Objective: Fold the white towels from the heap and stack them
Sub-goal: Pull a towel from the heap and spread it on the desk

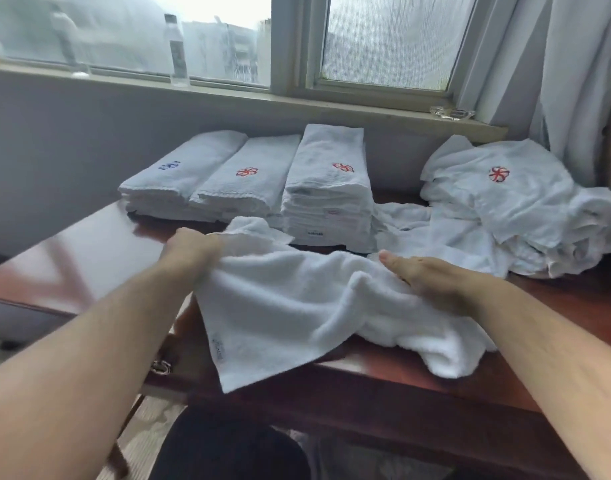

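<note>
Bare left forearm (99, 334), bare right forearm (539, 341)

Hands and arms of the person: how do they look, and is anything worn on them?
The left hand and right hand are bare, without gloves. Both forearms are bare too: no sleeve shows up to the frame edge, and no watch or bracelet sits at either wrist. Rings cannot be judged, since most fingers are hidden.
</note>
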{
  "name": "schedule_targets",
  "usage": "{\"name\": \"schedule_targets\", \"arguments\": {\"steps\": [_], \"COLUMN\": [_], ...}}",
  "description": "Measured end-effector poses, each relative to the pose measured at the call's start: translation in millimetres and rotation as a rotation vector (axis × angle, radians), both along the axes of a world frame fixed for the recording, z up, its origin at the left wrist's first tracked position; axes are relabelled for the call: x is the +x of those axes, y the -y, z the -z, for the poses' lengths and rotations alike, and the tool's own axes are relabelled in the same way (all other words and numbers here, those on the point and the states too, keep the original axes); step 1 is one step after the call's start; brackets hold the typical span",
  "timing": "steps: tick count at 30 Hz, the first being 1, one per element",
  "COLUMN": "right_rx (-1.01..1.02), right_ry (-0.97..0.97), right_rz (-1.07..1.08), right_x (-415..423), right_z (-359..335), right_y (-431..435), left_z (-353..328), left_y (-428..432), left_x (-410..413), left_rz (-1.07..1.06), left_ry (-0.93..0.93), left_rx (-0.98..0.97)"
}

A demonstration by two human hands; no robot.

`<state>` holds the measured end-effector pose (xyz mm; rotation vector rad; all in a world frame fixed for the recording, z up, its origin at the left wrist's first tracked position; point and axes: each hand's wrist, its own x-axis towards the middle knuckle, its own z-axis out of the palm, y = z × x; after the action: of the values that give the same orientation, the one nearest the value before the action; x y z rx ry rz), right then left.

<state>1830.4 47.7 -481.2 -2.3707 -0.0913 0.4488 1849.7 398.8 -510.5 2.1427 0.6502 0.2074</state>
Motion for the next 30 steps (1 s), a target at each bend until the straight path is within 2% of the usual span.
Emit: {"name": "schedule_targets", "arguments": {"steps": [2, 4, 6, 7, 8, 9, 11, 13, 15, 18, 20, 22, 24, 25, 26, 27, 30], "right_rx": [-0.114, -0.235, -0.302, -0.319, -0.309, -0.288, -0.214, -0.168, -0.359, -0.663, -0.755, -0.665, -0.392, -0.266, -0.171, -0.114, -0.176], "right_ry": [0.091, 0.138, 0.151, 0.154, 0.145, 0.131, 0.116, 0.167, 0.188, 0.117, 0.142, 0.339, 0.754, 0.954, 1.047, 1.006, 0.631], "right_rz": [-0.07, -0.178, -0.239, -0.253, -0.264, -0.264, -0.201, -0.099, -0.063, -0.087, -0.08, 0.084, 0.401, 0.498, 0.518, 0.447, 0.114], "right_x": [-2, -3, -3, -3, -5, -5, -5, 1, 7, 11, 20, 28, 36, 39, 44, 48, 47], "right_z": [4, 10, 15, 16, 17, 17, 15, 12, 7, 5, 4, -1, -9, -14, -18, -22, -12], "right_y": [-8, -15, -22, -25, -27, -28, -28, -21, -12, -5, -2, 0, 2, 3, 3, 3, 1], "left_z": [-1, 0, 6, 11, 15, 19, 31, 45, 52, 48, 46, 47, 50, 51, 51, 51, 47], "left_y": [-12, -8, 10, 22, 35, 47, 68, 77, 74, 68, 65, 64, 61, 60, 59, 58, 56], "left_x": [3, -2, -13, -19, -25, -31, -39, -39, -39, -42, -41, -42, -45, -46, -46, -46, -44], "left_rz": [-0.051, -0.078, 0.008, 0.105, 0.23, 0.366, 0.61, 0.771, 0.856, 0.876, 0.875, 0.884, 0.89, 0.889, 0.887, 0.89, 0.923], "left_ry": [-0.013, 0.019, 0.251, 0.413, 0.52, 0.548, 0.448, 0.297, 0.248, 0.35, 0.361, 0.366, 0.385, 0.404, 0.412, 0.392, 0.176], "left_rx": [0.025, 0.247, 0.54, 0.607, 0.616, 0.596, 0.574, 0.668, 0.7, 0.449, 0.394, 0.458, 0.531, 0.547, 0.539, 0.517, 0.562]}}
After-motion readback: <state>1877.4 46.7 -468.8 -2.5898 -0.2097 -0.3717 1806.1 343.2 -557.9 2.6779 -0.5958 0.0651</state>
